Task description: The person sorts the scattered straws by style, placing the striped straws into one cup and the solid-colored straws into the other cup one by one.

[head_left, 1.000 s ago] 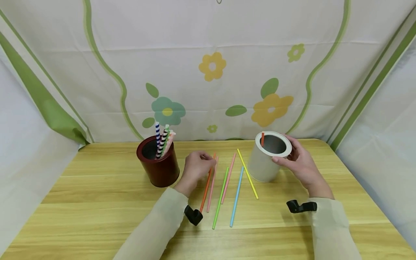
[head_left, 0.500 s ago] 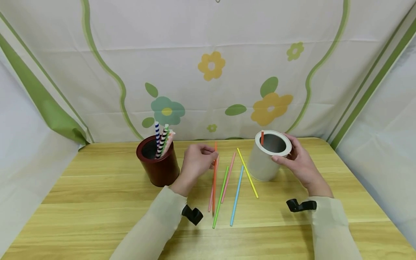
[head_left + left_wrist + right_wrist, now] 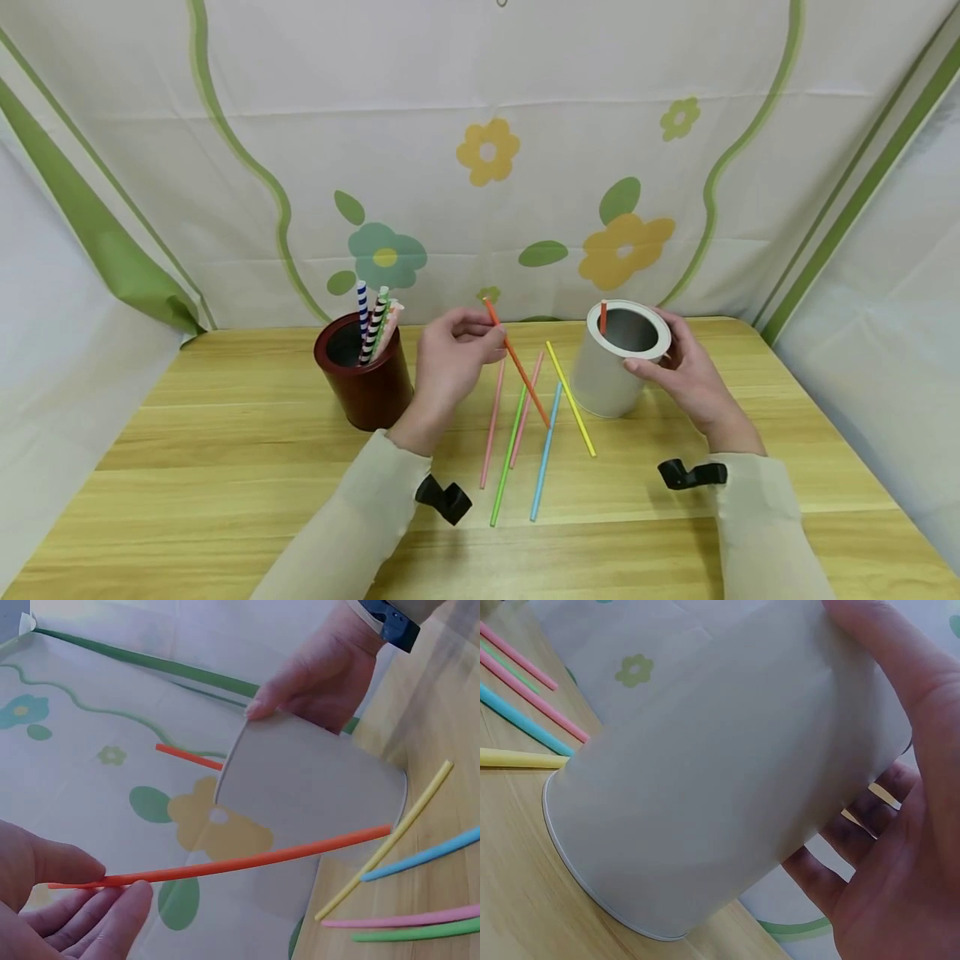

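My left hand (image 3: 453, 362) pinches an orange straw (image 3: 527, 383) near its upper end. In the left wrist view the straw (image 3: 247, 862) slants across in front of the white can, between thumb and fingertips. My right hand (image 3: 701, 387) grips the white can (image 3: 603, 385) from its right side, thumb by the rim and fingers curled behind. Another orange straw (image 3: 603, 318) stands inside the can, its lower part hidden. On the table lie two pink straws (image 3: 491, 433), a green straw (image 3: 501, 483), a blue straw (image 3: 543, 475) and a yellow straw (image 3: 573, 404).
A dark red can (image 3: 371, 396) with several striped and pale straws (image 3: 375, 329) stands left of my left hand. The wooden table (image 3: 187, 475) reaches back to a flowered curtain (image 3: 420, 150), with hanging cloth at both sides.
My left hand has lifted the orange straw off the table from beside the left pink straw. Its lower end has swung right, toward the white can. The right hand has stayed on the can.
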{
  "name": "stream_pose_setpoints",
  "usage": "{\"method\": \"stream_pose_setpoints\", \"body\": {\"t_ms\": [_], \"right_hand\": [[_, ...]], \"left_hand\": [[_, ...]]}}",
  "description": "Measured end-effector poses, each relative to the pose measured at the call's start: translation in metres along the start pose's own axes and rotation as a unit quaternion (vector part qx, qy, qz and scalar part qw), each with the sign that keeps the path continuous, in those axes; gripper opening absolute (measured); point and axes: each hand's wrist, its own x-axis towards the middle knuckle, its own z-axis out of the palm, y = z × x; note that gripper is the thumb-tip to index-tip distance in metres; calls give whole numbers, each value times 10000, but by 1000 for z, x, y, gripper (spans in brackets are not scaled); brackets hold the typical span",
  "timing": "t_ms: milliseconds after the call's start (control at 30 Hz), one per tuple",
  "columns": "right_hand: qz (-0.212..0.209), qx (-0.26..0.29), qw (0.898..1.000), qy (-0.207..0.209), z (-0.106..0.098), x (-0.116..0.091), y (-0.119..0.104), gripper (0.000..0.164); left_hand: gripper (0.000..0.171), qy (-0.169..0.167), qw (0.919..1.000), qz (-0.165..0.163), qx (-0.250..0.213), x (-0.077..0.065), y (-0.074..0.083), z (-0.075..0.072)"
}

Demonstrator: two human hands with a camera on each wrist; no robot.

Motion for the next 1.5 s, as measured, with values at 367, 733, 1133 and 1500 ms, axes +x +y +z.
{"method": "stream_pose_setpoints", "body": {"t_ms": [367,733,1133,1500], "right_hand": [[-8,143,9999,6,4,1,2,78],[3,199,9998,36,5,0,3,77],[-42,292,9995,77,4,0,5,76],[-65,428,9990,64,5,1,8,74]], "left_hand": [[17,705,9846,992,-1251,-5,9,-2],[17,897,9667,1611,-1776,-4,21,3],[16,531,9690,1524,-1869,2,26,23],[18,-142,9776,1677,-1263,7,11,45]]}}
